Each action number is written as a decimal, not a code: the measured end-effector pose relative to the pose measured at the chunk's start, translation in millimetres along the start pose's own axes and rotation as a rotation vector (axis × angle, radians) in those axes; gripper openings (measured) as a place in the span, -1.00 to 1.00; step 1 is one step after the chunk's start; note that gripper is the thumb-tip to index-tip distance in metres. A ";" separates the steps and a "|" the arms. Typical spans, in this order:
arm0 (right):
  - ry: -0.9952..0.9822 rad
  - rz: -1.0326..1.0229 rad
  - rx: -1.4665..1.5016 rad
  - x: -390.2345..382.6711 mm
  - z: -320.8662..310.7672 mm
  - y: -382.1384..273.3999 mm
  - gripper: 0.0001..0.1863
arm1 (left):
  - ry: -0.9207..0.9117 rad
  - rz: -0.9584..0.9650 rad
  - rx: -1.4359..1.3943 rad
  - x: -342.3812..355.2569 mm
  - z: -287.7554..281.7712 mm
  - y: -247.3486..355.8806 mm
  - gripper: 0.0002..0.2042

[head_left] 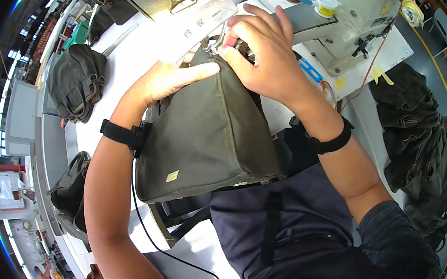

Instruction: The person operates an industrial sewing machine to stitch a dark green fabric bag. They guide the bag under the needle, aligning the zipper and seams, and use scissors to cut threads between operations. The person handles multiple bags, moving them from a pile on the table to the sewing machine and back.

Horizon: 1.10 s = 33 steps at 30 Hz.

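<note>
guiding a bag edge at the presser foot

position of the work: the olive bag [190, 135] lies in front of us, its upper end at the presser foot [209, 44] of the sewing machine [366, 10] and its broad base toward our apron [292, 211]. its long side seam [226, 111] runs from the base up toward the foot.

state of the hands: our left grip [173, 82] is clamped on the bag's upper edge, thumb flat on the cloth, most fingers hidden behind it. our right grip [263, 52] is closed on the edge just beside the foot, thumb and forefinger near each other; the other fingers are spread. we cannot tell how many layers lie between them.

good practice:
1. we should align the seam with the foot before feeding, since a bulky corner is likely to twist.
2. we should steer with the left thumb and let the machine draw the cloth; pulling could bend the needle.
3. we should hold the right fingertips clear of the needle's path, as they sit very near it.
4. we should support the base so its weight does not drag the edge sideways.
5. we should leave the blue-handled tool [310, 69] on the bench [120, 57], clear of the bag.
</note>
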State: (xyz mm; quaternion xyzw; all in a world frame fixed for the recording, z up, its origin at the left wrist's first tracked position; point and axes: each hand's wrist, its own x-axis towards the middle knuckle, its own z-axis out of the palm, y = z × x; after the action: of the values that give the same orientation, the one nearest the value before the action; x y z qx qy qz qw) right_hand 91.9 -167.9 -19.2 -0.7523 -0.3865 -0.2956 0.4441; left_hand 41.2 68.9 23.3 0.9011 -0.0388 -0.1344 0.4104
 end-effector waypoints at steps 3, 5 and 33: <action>0.001 0.007 -0.002 0.3 -0.5 -0.2 -0.86 | 0.000 0.037 0.040 3.1 -2.3 -1.3 -0.66; 0.003 0.007 -0.003 -0.8 -0.8 0.2 -0.87 | 0.009 0.044 0.050 1.6 -1.0 4.8 -0.66; 0.054 0.057 0.014 -7.2 0.3 -1.2 -0.89 | 0.173 -0.005 0.454 -5.7 -6.5 20.1 -0.64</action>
State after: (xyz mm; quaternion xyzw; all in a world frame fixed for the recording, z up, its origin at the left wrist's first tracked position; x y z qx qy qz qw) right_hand 87.2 -169.6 -24.5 -0.7517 -0.3548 -0.3001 0.4680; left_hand 38.3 61.4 43.7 0.9786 -0.0304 -0.0456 0.1986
